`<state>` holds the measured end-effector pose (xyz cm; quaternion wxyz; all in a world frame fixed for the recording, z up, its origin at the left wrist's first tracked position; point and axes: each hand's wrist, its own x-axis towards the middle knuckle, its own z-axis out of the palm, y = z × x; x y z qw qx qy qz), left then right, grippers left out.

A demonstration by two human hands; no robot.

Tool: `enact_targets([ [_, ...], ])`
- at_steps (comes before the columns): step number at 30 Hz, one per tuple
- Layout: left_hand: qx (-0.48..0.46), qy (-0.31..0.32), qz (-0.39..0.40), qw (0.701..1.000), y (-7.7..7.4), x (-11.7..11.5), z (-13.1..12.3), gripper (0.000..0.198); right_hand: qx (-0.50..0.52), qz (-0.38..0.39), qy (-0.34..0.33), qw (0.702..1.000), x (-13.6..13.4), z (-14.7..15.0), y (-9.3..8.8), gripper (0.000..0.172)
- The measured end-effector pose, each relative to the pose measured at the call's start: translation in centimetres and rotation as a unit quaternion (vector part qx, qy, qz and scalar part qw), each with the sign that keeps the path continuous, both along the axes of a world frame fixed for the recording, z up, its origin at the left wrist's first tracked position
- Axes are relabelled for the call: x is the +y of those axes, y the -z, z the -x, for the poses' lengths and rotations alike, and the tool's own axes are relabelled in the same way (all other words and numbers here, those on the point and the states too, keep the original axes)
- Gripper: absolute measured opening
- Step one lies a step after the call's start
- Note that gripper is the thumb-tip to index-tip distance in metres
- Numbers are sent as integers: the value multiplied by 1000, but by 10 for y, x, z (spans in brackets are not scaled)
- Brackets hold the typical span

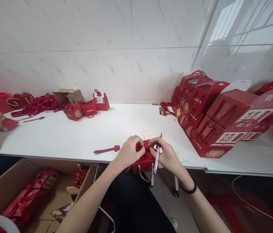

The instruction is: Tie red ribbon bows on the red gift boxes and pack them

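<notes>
Head view: left hand (pixel 131 149) and right hand (pixel 167 154) pinch ribbon (pixel 147 146) on a box (pixel 145 167), right holding a pen (pixel 157 157)

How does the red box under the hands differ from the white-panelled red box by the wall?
The front box shows a tan rope handle; the back box shows a white panel. The front box is at the table's edge, the back box near the wall. Both are red.
</notes>
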<state>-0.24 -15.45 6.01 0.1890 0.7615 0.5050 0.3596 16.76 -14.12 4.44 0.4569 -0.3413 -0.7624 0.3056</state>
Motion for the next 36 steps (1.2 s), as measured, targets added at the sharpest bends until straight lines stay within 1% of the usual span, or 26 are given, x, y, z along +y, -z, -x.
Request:
enact_targets([
  [4,0,-6,6,1000,1,0,1,6,-20,-4,-21,1000,-2,0,-3,19],
  [7,-3,-5,11,1000,2,1,1,7,-31,-5,-12,999,-1,1,-2,17],
  [10,-6,-3,16,1000,4,1,1,7,-39,-33,26,998,3,3,3,14],
  [15,-25,0,39,999,4,1,0,6,-80,-131,106,982,7,7,9,16],
  [17,-28,4,42,999,4,1,1,7,-98,-158,125,975,7,7,10,16],
  [19,-27,5,40,999,4,1,1,7,-119,-169,134,969,7,8,10,13],
  [24,-31,15,26,999,5,1,2,5,-154,-172,138,963,9,7,10,6],
  [30,0,19,0,1000,3,1,2,4,-157,-156,134,966,9,7,11,7],
  [36,-5,21,-5,1000,4,0,2,7,-163,-130,120,971,7,6,6,9],
])
